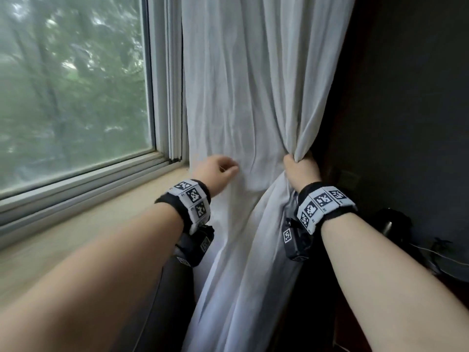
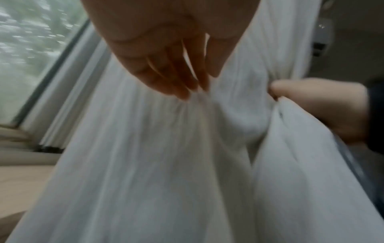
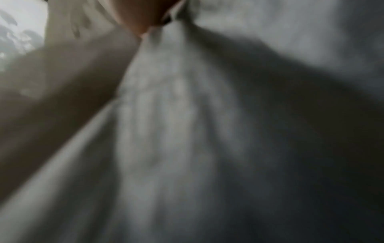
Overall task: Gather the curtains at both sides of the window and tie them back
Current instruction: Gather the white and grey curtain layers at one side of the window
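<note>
A white curtain (image 1: 253, 97) hangs at the right side of the window. My right hand (image 1: 300, 166) grips a bunch of its right portion at sill height, and folds fan out above and below the fist. My left hand (image 1: 223, 168) lies against the flat middle of the curtain, to the left of the right hand. In the left wrist view the left hand's fingers (image 2: 182, 92) are nearly straight and touch the curtain (image 2: 145, 164), with the thumb apart; the right hand (image 2: 311, 105) holds its bunch at the right. The right wrist view is blurred: curtain (image 3: 166, 115) fills it below the right hand (image 3: 139, 18).
The window pane (image 1: 71, 85) with trees outside is at the left, above a beige sill (image 1: 76, 237). A dark wall (image 1: 406, 97) stands right of the curtain. Dark objects and cables (image 1: 390, 224) lie at the lower right. A dark piece of furniture (image 1: 165, 301) is below the sill.
</note>
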